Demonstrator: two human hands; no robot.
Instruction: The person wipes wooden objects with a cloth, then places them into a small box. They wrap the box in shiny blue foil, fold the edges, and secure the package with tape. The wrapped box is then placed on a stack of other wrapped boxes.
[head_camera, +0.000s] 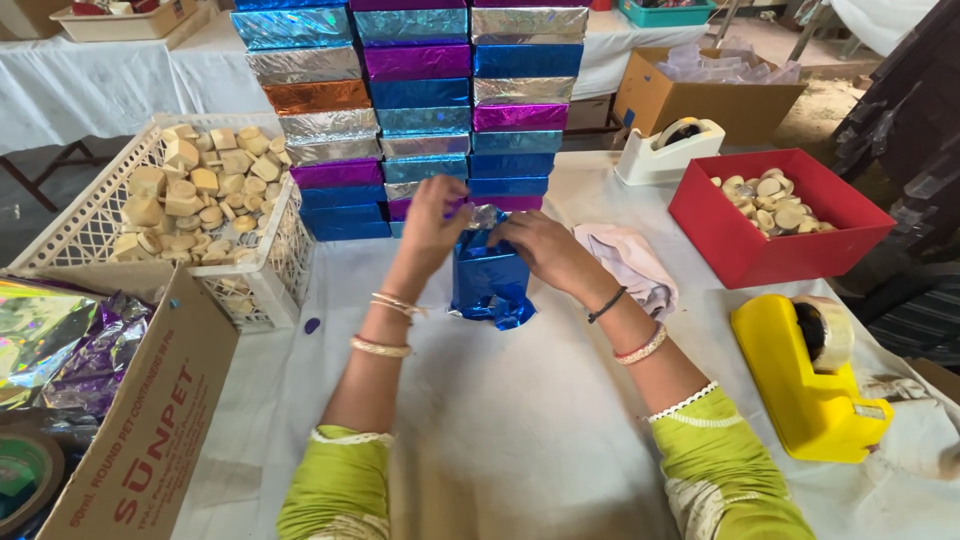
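Note:
A small box half-wrapped in shiny blue foil (488, 280) stands upright on the white table cloth (520, 420) in the middle. My left hand (432, 222) pinches the foil at the box's top left. My right hand (540, 245) presses the foil at the top right. Both hands grip the same wrapping, with loose foil bunched at the box's base.
Behind the box rise stacks of foil-wrapped boxes (420, 110). A white crate of soap blocks (190, 195) sits left, a cardboard box with foil sheets (110, 400) front left. Right: a yellow tape dispenser (805, 370), a red bin of round soaps (780, 210), a white tape dispenser (668, 150), a folded cloth (630, 262).

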